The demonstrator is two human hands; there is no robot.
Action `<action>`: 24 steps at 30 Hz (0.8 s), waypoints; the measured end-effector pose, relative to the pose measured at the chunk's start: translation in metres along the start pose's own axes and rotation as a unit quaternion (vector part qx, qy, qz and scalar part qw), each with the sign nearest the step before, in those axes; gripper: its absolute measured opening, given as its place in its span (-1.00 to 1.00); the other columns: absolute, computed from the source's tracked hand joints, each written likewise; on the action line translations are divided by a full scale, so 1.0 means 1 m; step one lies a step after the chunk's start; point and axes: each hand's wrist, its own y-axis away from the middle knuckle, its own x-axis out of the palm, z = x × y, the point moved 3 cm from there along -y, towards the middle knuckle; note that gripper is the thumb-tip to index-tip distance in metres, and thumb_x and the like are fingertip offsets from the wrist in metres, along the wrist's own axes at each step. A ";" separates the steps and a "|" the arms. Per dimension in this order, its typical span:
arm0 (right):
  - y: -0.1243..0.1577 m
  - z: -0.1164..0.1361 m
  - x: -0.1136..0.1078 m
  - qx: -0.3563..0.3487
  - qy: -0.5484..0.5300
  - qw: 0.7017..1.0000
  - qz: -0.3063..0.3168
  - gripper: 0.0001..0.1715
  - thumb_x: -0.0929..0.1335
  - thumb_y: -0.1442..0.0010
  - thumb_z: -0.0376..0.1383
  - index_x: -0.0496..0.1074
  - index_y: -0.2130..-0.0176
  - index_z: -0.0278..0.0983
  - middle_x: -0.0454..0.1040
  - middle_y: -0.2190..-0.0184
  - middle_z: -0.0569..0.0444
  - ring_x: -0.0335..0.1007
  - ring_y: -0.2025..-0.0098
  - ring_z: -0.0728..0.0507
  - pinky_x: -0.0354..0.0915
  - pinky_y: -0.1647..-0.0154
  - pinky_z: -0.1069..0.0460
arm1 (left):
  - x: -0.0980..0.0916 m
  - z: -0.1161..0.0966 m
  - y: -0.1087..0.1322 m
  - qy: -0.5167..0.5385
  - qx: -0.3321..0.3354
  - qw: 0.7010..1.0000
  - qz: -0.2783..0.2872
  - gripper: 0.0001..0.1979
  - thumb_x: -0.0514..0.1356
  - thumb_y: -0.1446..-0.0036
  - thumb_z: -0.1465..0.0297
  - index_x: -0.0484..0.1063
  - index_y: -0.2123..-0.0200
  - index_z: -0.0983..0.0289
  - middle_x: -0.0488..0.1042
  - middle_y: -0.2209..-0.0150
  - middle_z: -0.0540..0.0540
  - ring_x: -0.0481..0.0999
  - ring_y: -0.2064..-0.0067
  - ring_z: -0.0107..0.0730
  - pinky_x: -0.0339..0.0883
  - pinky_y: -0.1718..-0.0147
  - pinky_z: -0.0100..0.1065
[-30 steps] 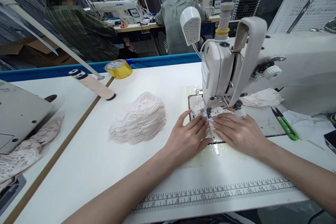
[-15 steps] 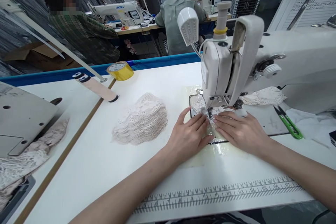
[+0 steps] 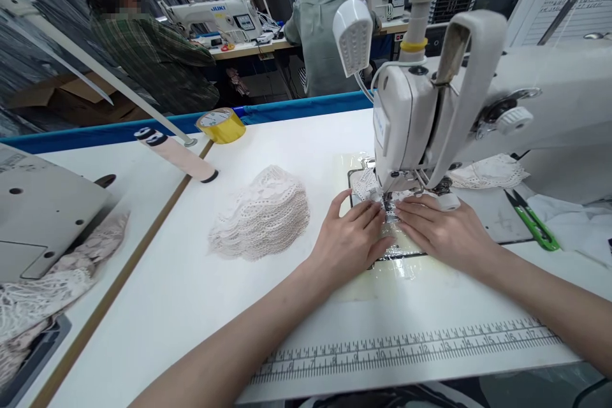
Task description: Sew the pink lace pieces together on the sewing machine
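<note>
A white lace piece [image 3: 364, 183] lies under the needle end of a white sewing machine [image 3: 406, 121], partly hidden by the machine head and my fingers. My left hand [image 3: 351, 233] rests flat at its near left edge, fingers stretched toward the presser foot and thumb out to the side. On the right of the foot, my right hand [image 3: 442, 229] lies palm down with fingers extended over the lace's near edge. Left of both hands sits a fanned stack of lace pieces [image 3: 262, 217]. Another lace piece [image 3: 490, 172] is behind the needle area, to the right.
Green thread snips [image 3: 538, 226] lie right of my right hand, beside white cloth [image 3: 578, 223]. A yellow tape roll [image 3: 229, 127] and a pink thread cone [image 3: 179, 156] are at the back left. A ruler strip [image 3: 401, 350] runs along the front edge. Two people work beyond the table.
The view has shifted slightly, so the machine and table sit a little further right. Both hands stay at the presser foot with only slight movement.
</note>
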 end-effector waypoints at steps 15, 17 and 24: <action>0.002 0.001 0.005 -0.001 0.016 1.000 0.006 -0.69 0.24 -0.33 -0.31 0.51 0.10 -0.37 0.58 0.18 0.04 0.52 0.27 -0.10 0.21 -0.07 -0.10 | 0.001 0.001 0.000 -0.008 -0.001 1.000 -0.016 -0.67 0.05 -0.30 0.24 0.46 0.04 0.29 0.55 0.06 0.12 0.48 -0.03 -0.26 -0.01 -0.21 -0.04; 0.001 0.001 0.004 -0.004 0.012 1.000 0.003 -0.69 0.24 -0.32 -0.32 0.51 0.09 -0.38 0.58 0.17 0.05 0.52 0.27 -0.09 0.21 -0.08 -0.10 | 0.001 0.001 0.000 -0.009 -0.004 1.000 -0.014 -0.67 0.05 -0.30 0.24 0.46 0.03 0.29 0.55 0.06 0.12 0.47 -0.03 -0.26 -0.02 -0.21 -0.04; 0.001 0.001 0.005 0.002 0.009 1.000 0.009 -0.67 0.24 -0.32 -0.30 0.49 0.06 -0.40 0.59 0.21 0.00 0.51 0.26 -0.10 0.19 -0.10 -0.11 | 0.000 0.000 0.000 -0.017 -0.004 1.000 -0.008 -0.66 0.06 -0.29 0.23 0.43 0.01 0.30 0.53 0.02 0.13 0.46 -0.05 -0.28 -0.05 -0.23 -0.04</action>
